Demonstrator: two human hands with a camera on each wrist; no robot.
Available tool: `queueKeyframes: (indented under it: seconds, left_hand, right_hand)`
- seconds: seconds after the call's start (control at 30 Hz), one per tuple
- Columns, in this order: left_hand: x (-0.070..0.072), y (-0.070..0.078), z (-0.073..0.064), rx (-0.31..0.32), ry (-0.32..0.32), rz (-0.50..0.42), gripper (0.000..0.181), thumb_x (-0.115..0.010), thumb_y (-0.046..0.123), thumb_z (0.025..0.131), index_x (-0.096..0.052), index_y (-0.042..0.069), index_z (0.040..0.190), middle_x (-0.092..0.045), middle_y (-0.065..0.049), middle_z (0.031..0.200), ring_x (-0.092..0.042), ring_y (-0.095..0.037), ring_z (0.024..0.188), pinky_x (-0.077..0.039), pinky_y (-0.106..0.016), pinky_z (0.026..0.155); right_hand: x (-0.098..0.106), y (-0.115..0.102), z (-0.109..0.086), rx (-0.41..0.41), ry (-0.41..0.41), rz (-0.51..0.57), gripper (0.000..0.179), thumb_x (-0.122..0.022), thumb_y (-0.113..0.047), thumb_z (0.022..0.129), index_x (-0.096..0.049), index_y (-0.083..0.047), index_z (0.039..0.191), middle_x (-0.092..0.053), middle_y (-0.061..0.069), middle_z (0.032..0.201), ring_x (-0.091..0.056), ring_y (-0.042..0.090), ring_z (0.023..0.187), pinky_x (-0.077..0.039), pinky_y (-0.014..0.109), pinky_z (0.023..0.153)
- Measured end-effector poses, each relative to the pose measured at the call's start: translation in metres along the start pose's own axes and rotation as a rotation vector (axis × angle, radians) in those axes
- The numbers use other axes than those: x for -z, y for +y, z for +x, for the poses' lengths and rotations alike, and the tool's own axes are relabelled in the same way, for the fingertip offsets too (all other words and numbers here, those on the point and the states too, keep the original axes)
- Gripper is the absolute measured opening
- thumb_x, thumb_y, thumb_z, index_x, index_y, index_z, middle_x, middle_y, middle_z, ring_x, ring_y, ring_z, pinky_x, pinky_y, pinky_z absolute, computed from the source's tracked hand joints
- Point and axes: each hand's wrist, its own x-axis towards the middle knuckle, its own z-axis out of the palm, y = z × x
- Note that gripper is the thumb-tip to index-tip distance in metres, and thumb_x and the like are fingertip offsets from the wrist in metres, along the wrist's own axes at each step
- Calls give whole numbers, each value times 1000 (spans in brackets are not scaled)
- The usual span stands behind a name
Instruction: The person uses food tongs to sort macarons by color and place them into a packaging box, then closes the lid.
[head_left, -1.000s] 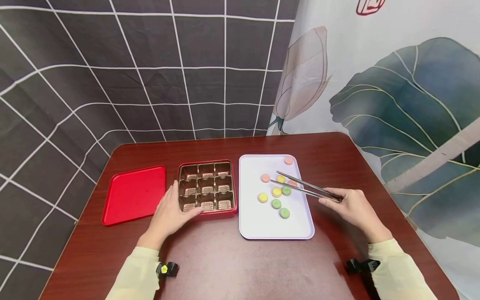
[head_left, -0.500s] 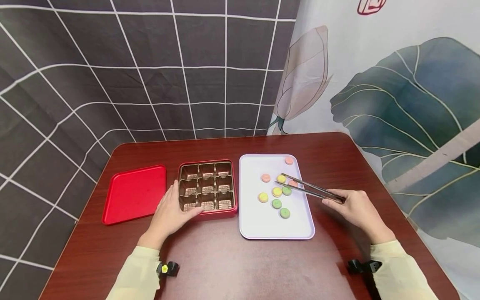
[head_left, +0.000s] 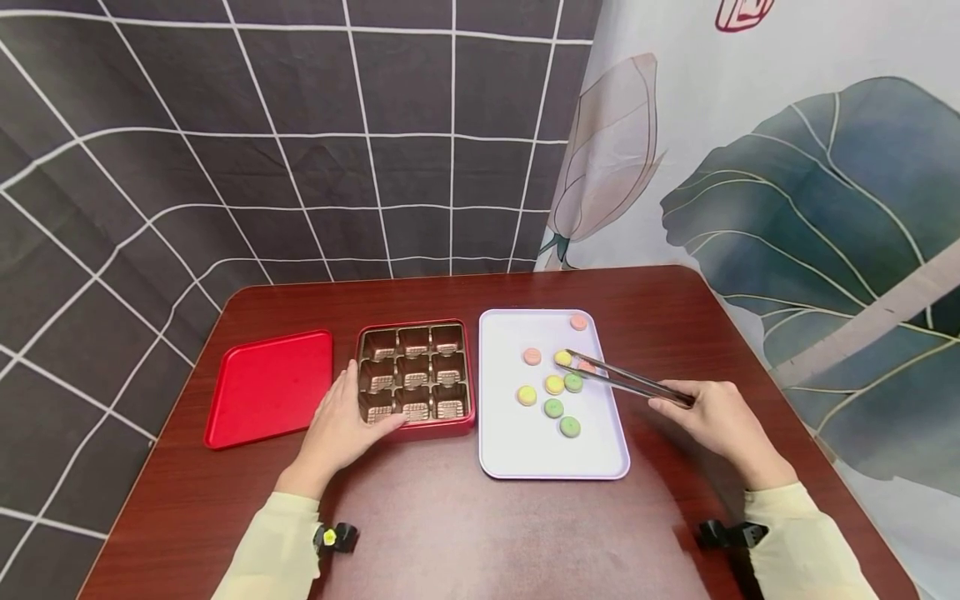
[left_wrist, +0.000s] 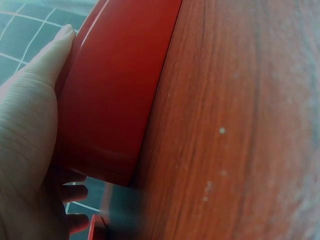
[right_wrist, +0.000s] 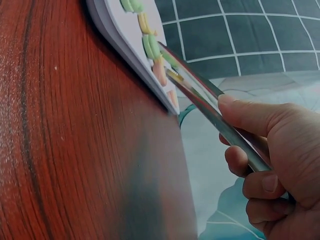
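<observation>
My right hand (head_left: 716, 421) grips long metal tongs (head_left: 637, 385), thumb on one side and fingers curled round the other. The tong tips lie either side of a yellow macaron (head_left: 562, 357) on the white tray (head_left: 517, 450); whether they touch it is too small to tell. My left hand (head_left: 337, 433) rests at the near left corner of a red box (head_left: 442, 428), its fingers along the left side and its thumb along the front. Inside the box is a brown insert (head_left: 412, 369) with several bare compartments. In the left wrist view the thumb lies against the red wall (left_wrist: 115, 95).
Other macarons lie on the tray: pink ones such as the far pink macaron (head_left: 578, 322), yellow ones, and green ones such as the near green macaron (head_left: 570, 427). A red lid (head_left: 270, 387) lies left of the box on the brown table (head_left: 450, 517).
My right hand has shifted slightly right, and the tong tips have moved right from beside a pink macaron to the yellow one, drawing closer together. My left hand and the box have stayed put.
</observation>
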Motion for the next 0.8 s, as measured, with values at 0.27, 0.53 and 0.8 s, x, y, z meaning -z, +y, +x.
queueKeyframes:
  seconds: [0.27, 0.53, 0.8]
  left_hand:
    - [0, 0, 0, -4, 1, -1, 125, -66, 74, 70, -10, 0, 153, -22, -24, 154, -21, -40, 141, -21, -58, 111]
    - [0, -1, -1, -1, -1, -3, 124, -67, 73, 70, -10, 0, 153, -22, -24, 154, -21, -41, 141, -21, -59, 110]
    - [1, 0, 0, -3, 2, -2, 123, -67, 72, 71, -10, 0, 153, -22, -23, 154, -22, -40, 141, -21, -59, 110]
  right_hand:
    - [0, -3, -1, -27, -20, -13, 36, -79, -26, 81, -73, -4, 108, -47, -8, 50, -35, 9, 44, -32, 25, 39]
    - [0, -4, -2, -12, -4, -23, 35, -79, -26, 81, -73, -4, 108, -45, -9, 49, -35, 9, 44, -31, 24, 39]
    - [0, -3, -1, -8, 4, -17, 36, -79, -25, 81, -73, -3, 108, -50, -9, 52, -37, 9, 45, -32, 24, 40]
